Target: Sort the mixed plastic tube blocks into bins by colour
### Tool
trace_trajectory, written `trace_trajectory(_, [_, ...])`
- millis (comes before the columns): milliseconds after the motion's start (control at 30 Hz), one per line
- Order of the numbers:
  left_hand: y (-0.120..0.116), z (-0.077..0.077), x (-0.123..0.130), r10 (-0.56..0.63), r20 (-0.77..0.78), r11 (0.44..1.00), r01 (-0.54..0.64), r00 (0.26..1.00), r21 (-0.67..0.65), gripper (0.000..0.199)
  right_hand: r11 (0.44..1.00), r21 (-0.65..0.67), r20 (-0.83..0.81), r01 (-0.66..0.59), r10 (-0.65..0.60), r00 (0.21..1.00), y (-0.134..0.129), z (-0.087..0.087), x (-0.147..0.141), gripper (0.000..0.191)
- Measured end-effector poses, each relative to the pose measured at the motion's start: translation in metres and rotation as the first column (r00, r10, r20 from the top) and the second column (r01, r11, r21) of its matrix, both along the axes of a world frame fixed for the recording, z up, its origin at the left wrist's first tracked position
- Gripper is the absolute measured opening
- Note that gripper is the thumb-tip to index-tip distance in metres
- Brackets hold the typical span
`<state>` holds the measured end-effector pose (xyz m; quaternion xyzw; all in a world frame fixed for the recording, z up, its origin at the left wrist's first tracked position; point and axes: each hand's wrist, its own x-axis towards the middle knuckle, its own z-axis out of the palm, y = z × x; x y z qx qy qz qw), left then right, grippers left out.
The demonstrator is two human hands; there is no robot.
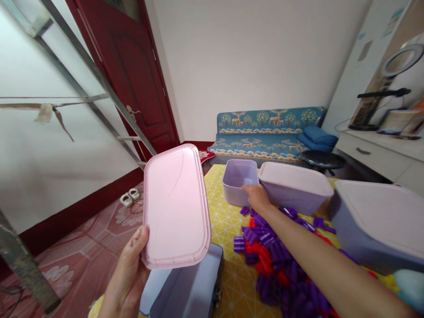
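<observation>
**Pink lid (177, 207) held upright**

Left hand (130, 258), closed on the glossy, round-cornered lid's lower left side, beside the surface's (219, 201) left edge; right hand (258, 198) clasps an open lilac bin's (232, 193) rim near the far left corner.

I see a pale pink plastic lid (175, 207), a rounded rectangle with a raised rim, held up clear of the table, nearly upright and slightly tilted, its broad face turned toward my camera. A thin curved line marks the upper part of that face. Further off to the right, I have a lilac plastic storage bin (233, 195), uncovered, standing upright on the yellow patterned tablecloth (220, 223), its corners rounded and its inside partly visible to me.
</observation>
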<state>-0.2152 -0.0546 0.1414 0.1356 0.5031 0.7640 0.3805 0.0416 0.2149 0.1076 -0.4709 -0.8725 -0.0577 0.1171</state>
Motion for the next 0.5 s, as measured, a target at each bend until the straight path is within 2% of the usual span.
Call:
trace_trajectory(267, [-0.0050,0.0025,-0.0013,0.016,0.006,1.000,-0.016,1.000,0.011,0.039,0.999,-0.030,-0.015,-0.040,0.039,0.999,0.0054,-0.0014,0.0076,0.040])
trace_trajectory(500, [-0.0021,0.0024,0.0038,0.014,-0.002,1.000,-0.014,1.000,0.016,0.032,0.999,-0.037,-0.011,-0.017,0.017,1.000,0.0058,0.0000,0.0068,0.039])
